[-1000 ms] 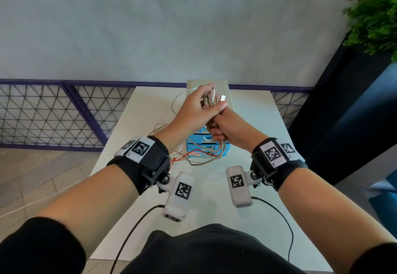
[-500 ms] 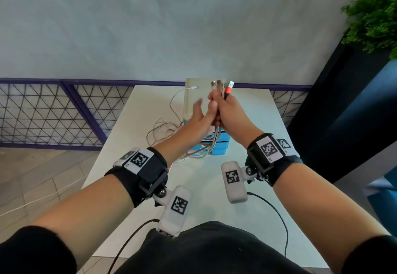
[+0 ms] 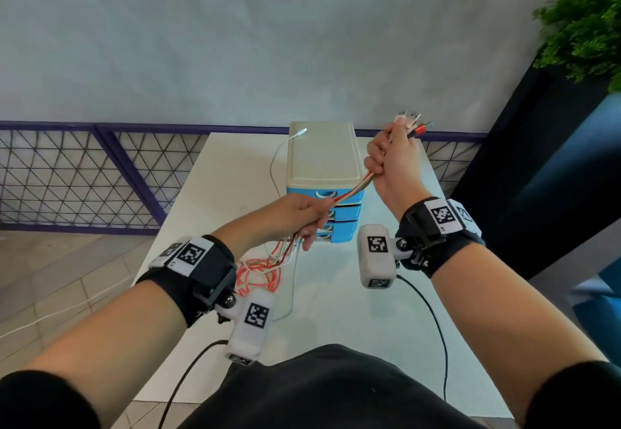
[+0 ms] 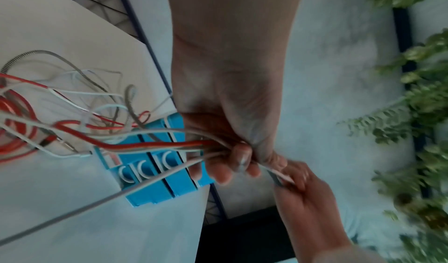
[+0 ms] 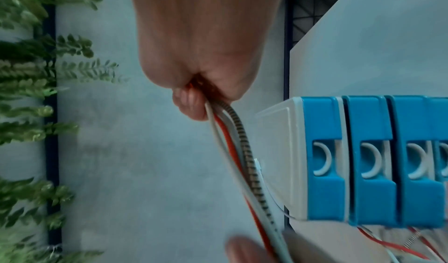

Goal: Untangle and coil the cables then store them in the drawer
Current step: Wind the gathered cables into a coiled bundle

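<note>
Both hands grip one bundle of red, white and braided grey cables (image 3: 353, 191): right hand (image 3: 391, 163) clenched near the plugs, left hand (image 3: 299, 217) lower; loose tangle on the white counter (image 3: 336, 311), blue plastic drawers (image 3: 339, 223) closed, nothing coiled or stored

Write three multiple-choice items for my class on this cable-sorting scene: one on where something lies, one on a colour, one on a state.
1. Where does the loose white connector end lie?
A. on top of the drawer unit
B. on the floor
C. in an open drawer

2. What colour are the drawer fronts?
A. green
B. blue
C. black

3. What is the right hand doing?
A. resting flat on the table
B. pulling a drawer open
C. gripping the cable bundle, plugs upward

Key: 1 A, the white connector sits on the drawer unit lid. 2 B, the drawer fronts are blue. 3 C, the right hand is closed round the cable bundle, which the left hand also holds.
</note>
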`<state>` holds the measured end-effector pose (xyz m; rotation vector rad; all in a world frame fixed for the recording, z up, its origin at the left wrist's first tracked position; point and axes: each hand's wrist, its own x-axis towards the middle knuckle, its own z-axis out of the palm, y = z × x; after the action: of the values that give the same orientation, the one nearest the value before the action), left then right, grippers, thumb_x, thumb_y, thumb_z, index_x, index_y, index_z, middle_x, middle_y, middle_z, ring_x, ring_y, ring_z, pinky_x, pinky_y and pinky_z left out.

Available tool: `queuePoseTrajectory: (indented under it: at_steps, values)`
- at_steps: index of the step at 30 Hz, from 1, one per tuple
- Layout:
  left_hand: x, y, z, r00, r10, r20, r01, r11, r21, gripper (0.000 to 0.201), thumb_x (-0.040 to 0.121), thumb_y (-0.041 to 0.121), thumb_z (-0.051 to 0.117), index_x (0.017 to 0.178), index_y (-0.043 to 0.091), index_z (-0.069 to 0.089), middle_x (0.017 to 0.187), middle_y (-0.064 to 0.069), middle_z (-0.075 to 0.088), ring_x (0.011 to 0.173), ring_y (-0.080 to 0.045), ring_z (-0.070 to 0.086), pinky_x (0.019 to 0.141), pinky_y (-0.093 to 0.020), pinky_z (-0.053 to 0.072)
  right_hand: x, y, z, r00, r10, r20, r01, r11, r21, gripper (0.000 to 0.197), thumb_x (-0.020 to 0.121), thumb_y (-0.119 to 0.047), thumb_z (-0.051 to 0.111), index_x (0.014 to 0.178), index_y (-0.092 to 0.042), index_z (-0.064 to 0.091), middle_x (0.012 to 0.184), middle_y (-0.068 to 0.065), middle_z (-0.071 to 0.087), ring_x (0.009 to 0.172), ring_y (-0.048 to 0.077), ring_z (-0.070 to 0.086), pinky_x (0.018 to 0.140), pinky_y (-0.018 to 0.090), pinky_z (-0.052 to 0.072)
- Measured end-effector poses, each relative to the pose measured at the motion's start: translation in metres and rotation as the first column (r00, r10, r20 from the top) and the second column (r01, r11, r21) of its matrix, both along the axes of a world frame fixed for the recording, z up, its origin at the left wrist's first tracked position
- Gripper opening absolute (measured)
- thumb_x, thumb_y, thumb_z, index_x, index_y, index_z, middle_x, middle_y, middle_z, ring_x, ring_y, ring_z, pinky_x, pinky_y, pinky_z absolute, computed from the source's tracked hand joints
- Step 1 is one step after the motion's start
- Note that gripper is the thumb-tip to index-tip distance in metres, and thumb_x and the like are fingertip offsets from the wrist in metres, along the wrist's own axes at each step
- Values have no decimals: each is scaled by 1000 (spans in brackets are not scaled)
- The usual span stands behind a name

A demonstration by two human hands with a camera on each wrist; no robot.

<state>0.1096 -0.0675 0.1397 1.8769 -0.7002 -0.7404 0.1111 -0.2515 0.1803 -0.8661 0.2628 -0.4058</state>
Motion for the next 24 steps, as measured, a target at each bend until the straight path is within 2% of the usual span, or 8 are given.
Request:
queuePoseTrajectory:
  at_steps: [4,9,13,16,18,20,22,24]
  values:
    - [13,18,-13,961,185,-204,-222,960,-173,36,97,40,39,89,12,60,54,8,34,50,-8,36,61,-17,40,0,-14,1,998,62,-27,-61,998,19,34,104,-34,38,76,-17,46,47,-8,31,34,5,24,32,17,16]
    - [31,18,-7,934,335,123,-325,941,-95,32,99,36,41,85,15,61,67,9,55,57,-5,42,56,-21,34,-9,-8,-6,868,462,-179,-479,876,-62,28,101,-34,44,81,-15,49,48,-10,29,35,1,23,28,14,17]
    - [36,20,2,947,199,251,-209,978,12,30,100,29,41,89,10,62,80,3,60,58,3,46,58,-17,37,-19,-10,-2,690,708,-148,-704,705,88,30,99,-36,41,80,-14,48,50,-9,31,35,3,29,28,10,22]
    - [36,21,7,959,80,271,-101,993,64,28,99,25,43,77,21,60,67,15,55,58,1,41,60,-20,33,-21,-10,-2,666,715,-212,-732,682,-1,36,100,-37,40,78,-13,54,54,-6,39,43,4,40,37,13,38]
    - [35,19,12,955,21,295,-45,996,75,27,99,22,45,75,23,59,58,19,52,56,2,40,57,-17,32,-20,-8,-5,678,681,-279,-729,672,-131,41,101,-39,41,81,-12,65,69,-2,58,66,11,58,63,23,52]
    - [36,17,17,957,3,289,-15,999,39,26,98,17,46,76,21,59,62,18,55,62,3,45,62,-17,36,-20,-6,-7,669,645,-369,-738,632,-235,40,99,-45,43,100,-18,73,106,5,69,102,16,62,90,38,49]
    - [37,15,21,956,12,294,-12,1000,-1,25,98,13,46,77,19,59,69,13,58,71,-2,50,70,-20,39,-21,-5,-9,608,671,-425,-789,569,-230,41,96,-52,43,123,-30,65,134,15,57,117,20,54,92,42,44]
    - [37,10,24,942,26,335,-19,1000,-24,26,97,9,47,76,20,58,66,15,60,68,4,52,69,-14,39,-23,-1,-8,552,708,-441,-825,541,-164,41,95,-52,45,132,-37,56,131,23,54,112,26,54,83,40,46]
